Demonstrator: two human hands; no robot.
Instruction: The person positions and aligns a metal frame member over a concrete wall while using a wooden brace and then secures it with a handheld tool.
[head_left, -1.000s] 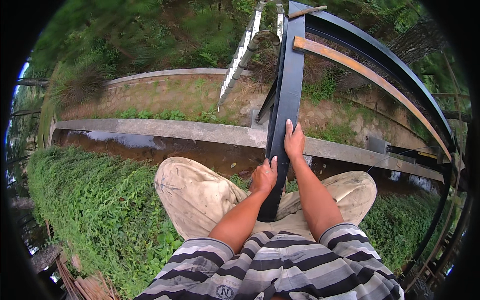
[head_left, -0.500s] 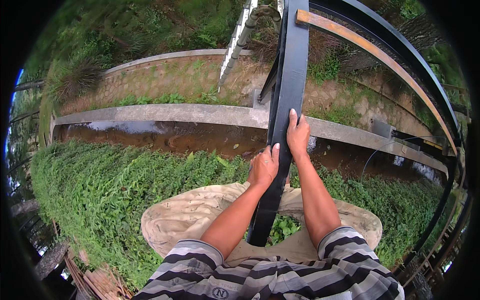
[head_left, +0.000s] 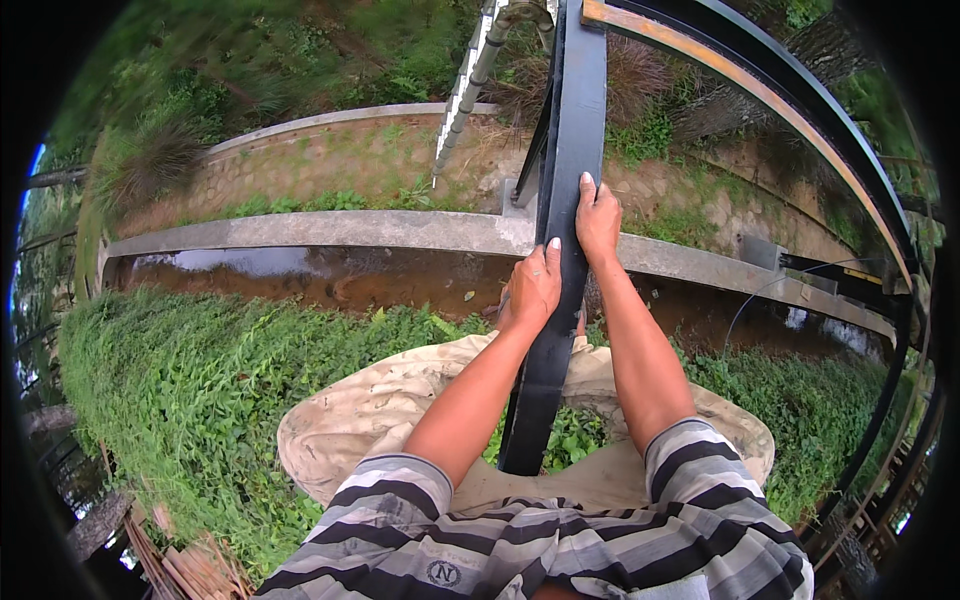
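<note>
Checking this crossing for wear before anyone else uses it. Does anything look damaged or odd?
The curved rail at upper right looks rusty brown on top, unlike the dark beam that the left hand and right hand grip. Nothing looks bent or broken.

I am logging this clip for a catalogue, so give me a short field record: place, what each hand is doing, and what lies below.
place: outdoors, above a narrow channel of brown water
beam: dark metal beam, running away from the person
left hand: left hand gripping the beam's left edge
right hand: right hand on the beam's right edge, farther along
clothing: striped shirt, tan trousers
below: green plants, concrete wall on the far bank
right side: curved dark railing
</note>
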